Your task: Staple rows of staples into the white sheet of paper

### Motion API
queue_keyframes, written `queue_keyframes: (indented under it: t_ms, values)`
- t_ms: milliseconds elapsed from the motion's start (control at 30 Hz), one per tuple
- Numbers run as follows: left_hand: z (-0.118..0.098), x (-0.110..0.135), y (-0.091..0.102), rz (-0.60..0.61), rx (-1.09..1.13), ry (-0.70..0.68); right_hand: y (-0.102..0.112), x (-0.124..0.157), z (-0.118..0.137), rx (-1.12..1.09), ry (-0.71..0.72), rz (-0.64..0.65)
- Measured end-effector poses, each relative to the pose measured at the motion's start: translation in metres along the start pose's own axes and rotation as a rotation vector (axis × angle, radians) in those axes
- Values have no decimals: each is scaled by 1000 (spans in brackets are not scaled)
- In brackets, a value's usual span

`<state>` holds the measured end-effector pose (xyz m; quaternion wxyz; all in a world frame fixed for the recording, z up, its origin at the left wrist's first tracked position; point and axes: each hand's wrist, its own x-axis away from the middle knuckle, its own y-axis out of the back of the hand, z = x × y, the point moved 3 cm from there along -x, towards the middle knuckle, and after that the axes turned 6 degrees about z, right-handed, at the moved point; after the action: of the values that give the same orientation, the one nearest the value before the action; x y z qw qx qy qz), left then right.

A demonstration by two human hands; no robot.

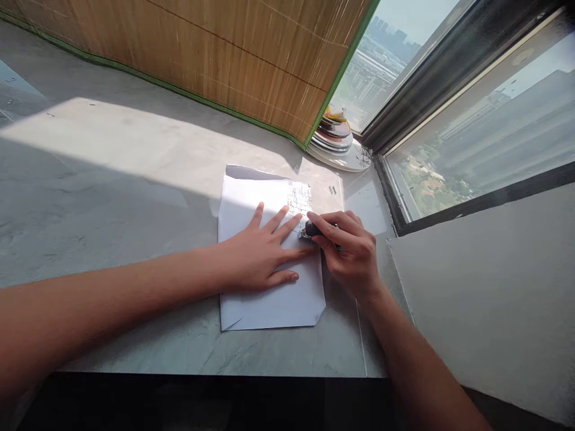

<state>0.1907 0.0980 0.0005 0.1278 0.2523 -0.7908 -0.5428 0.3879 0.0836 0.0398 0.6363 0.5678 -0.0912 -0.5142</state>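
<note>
A sheet of white paper [265, 308], folded at some edges and corners, lies on the pale stone-like ledge. My left hand [260, 254] rests flat on it with fingers spread. In my right hand [350, 245] is a small black and metal stapler [309, 230], gripped between thumb and fingers at the paper's right edge. Just above the stapler, a patch of short dark lines in rows [299, 197] covers the paper's upper right. My right hand hides part of the stapler.
Two small staple strips [332, 190] lie right of the paper. Stacked plates [335, 143] stand in the far corner beside the window frame [386, 164]. A green-edged bamboo blind [215, 54] hangs along the back. The ledge's front edge [215, 375] runs below the paper.
</note>
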Motion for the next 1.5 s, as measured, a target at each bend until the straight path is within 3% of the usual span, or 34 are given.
queue_keyframes:
  t_ms: [867,1133,1233,1400,1500]
  values:
    - [1,1,-1,-3,-17,-25,-14,1,11,308,7,176]
    - [0,0,6,62,-92,-8,12,1,-25,-1,-14,-63]
    - [1,-2,9,77,-152,-3,21,2,-47,-38,-59,-45]
    - [8,-4,16,62,-236,-18,26,14,-77,-114,-233,130]
    - [12,-4,20,45,-226,-79,25,10,-75,-139,-406,23]
